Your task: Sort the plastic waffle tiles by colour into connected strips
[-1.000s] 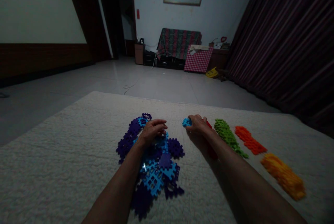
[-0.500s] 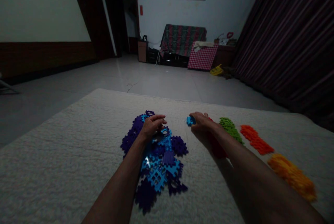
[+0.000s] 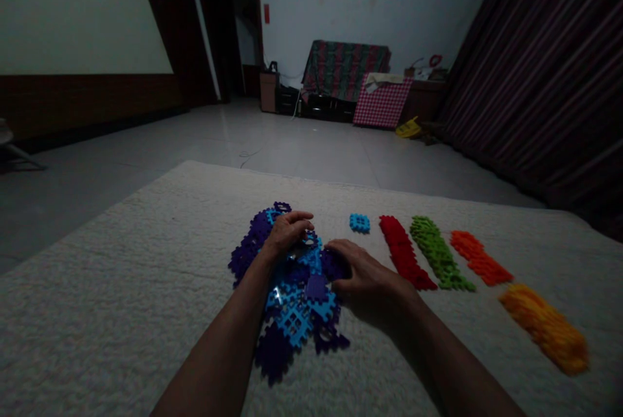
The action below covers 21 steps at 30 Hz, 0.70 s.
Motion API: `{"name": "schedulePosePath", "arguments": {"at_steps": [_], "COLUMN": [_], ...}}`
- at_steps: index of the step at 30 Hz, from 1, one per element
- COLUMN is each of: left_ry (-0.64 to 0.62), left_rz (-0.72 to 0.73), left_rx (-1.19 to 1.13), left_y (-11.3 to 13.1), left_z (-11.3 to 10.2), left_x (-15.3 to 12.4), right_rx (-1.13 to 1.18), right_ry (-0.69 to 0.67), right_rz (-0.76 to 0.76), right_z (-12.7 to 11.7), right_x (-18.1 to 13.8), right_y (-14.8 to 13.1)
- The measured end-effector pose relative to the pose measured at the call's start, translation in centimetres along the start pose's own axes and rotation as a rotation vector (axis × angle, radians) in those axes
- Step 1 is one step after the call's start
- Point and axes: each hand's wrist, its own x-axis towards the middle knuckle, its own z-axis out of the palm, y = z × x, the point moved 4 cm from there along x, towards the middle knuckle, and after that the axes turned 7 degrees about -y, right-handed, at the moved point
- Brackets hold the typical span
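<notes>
A pile of purple and light-blue plastic interlocking tiles with toothed edges (image 3: 294,323) lies on the pale quilted mat. Over the upper part of this pile my left hand (image 3: 288,232) hovers or rests, fingers loosely stretched to the right, with nothing visible in them. At the pile's right edge, my right hand (image 3: 363,274) has its thumb and fingers around a purple interlocking tile (image 3: 335,266), which its fingers partly cover. Farther back, a single light-blue tile (image 3: 359,223) lies flat on the mat, apart from both hands.
To the right lie rows of red tiles (image 3: 403,251), green tiles (image 3: 438,253), orange tiles (image 3: 479,258) and yellow-orange tiles (image 3: 545,329). The mat (image 3: 146,261) ends at a tiled floor (image 3: 331,151). Beyond stand a cloth-draped cabinet (image 3: 345,73) and a dark curtain (image 3: 530,93).
My right hand has let go of the light-blue tile beside the red row and come back toward me and left to the pile's purple tile. My left hand has stayed over the pile.
</notes>
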Motion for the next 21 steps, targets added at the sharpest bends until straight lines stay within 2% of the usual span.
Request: {"name": "schedulePosePath", "arguments": {"at_steps": [3,7,11,15,17,21], "left_ry": [-0.016,-0.023,-0.032,-0.018,-0.008,0.006], "left_rz": [-0.002,-0.003,0.002,0.013,0.009,-0.011], "left_rx": [0.034,0.050,0.050,0.041,0.042,0.012], "left_y": [-0.4,-0.8,-0.8,-0.6,-0.5,-0.3], "left_z": [0.0,-0.1,0.0,0.1,0.0,-0.1], "left_x": [0.2,0.4,0.3,0.3,0.3,0.2], "right_rx": [0.019,-0.010,-0.015,-0.068,-0.092,-0.099], "right_ry": [0.023,0.088,0.168,0.215,0.126,-0.171], "right_rz": [0.049,0.107,0.029,-0.051,-0.053,-0.057], "right_z": [0.1,0.6,1.4,0.6,0.1,0.6], "right_x": [-0.6,0.6,2.3,2.5,2.2,1.6], "right_y": [-0.6,1.2,2.9,2.3,1.6,0.4]}}
